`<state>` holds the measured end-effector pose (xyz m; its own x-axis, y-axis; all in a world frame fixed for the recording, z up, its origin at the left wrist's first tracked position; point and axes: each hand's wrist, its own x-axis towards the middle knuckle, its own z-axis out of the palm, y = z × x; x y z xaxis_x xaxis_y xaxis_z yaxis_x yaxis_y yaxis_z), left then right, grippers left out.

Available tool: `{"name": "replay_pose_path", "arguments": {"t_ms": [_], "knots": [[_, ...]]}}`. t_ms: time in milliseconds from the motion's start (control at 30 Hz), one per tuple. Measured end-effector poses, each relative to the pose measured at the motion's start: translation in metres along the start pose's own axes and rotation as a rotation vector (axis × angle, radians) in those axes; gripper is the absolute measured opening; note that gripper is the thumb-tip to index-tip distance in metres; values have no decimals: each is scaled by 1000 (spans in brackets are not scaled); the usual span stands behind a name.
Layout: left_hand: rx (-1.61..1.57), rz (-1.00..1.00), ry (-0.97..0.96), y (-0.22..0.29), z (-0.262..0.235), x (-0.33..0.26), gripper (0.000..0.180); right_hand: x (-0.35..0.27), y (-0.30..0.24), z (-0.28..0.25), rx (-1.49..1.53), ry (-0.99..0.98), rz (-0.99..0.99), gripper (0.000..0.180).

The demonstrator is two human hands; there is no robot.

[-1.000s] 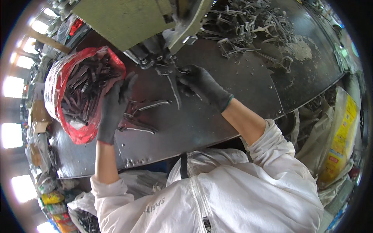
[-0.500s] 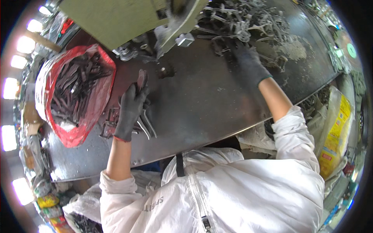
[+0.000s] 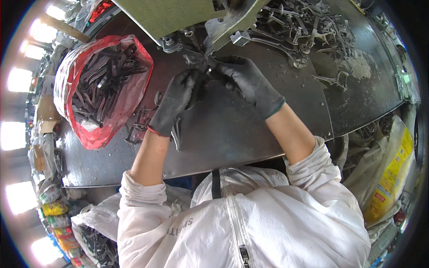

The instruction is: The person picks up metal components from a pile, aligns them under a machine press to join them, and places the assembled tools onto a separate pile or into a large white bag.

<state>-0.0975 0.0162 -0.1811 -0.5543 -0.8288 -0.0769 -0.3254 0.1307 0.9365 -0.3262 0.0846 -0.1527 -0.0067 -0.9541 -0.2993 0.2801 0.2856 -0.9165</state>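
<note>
Grey-gloved, our left hand [image 3: 176,100] has its grip closed on what looks like a dark strip [image 3: 194,94], held above the bench [image 3: 237,138] just below the green machine [image 3: 174,18]. Our right hand [image 3: 252,85] bends its fingers close beside it; we cannot tell whether that grip holds anything. Left of us stands a red-rimmed bag [image 3: 94,142] of dark pieces [image 3: 100,89]; metal frames [image 3: 313,33] lie heaped at upper right.
</note>
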Motion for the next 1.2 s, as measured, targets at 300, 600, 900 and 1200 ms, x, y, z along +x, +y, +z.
{"name": "replay_pose_path", "arguments": {"t_ms": [300,600,900,1200], "knots": [[217,-19,11,27,-6,0,41,7,13,18,-173,27,-211,35],[-98,-301,-118,-6,-15,5,40,21,27,23,-269,60,-69,41],[644,-124,529,-66,-190,-23,40,16,32,18,-110,70,-38,31],[1298,-440,551,-179,-310,-89,51,-10,7,28,-248,21,-68,36]]}}
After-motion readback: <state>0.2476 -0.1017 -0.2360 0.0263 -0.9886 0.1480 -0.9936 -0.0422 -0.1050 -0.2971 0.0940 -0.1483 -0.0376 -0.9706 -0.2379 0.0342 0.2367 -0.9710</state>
